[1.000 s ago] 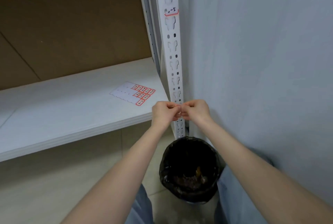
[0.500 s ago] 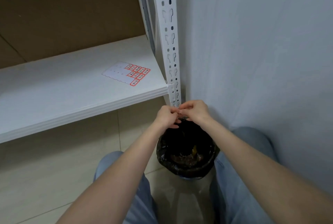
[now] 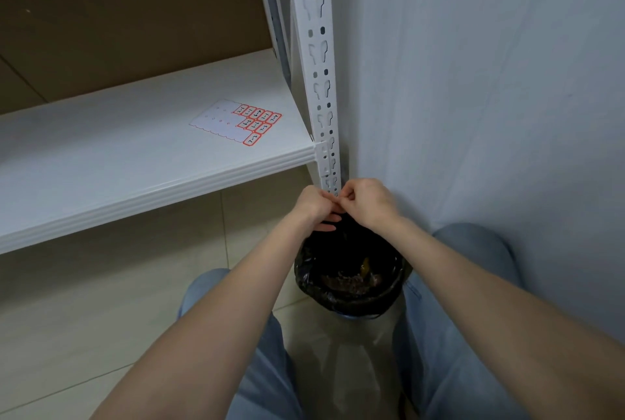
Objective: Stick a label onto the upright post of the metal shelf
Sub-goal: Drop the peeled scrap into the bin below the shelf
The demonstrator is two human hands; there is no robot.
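Fingertips (image 3: 333, 207) of the left hand (image 3: 313, 204) and right hand (image 3: 367, 203) curl tight and meet tip to tip right in front of the post (image 3: 318, 57), just below where the shelf (image 3: 135, 162) joins it. They seem to pinch a label between them, though the label itself is hidden. Held at both ends, it could be squared to the post's narrow face before pressing. A black-lined bin (image 3: 348, 284) stands at the post's foot, probably for scraps. Left of the post lies the sheet (image 3: 233, 123), red-edged labels unpeeled, handy for the next.
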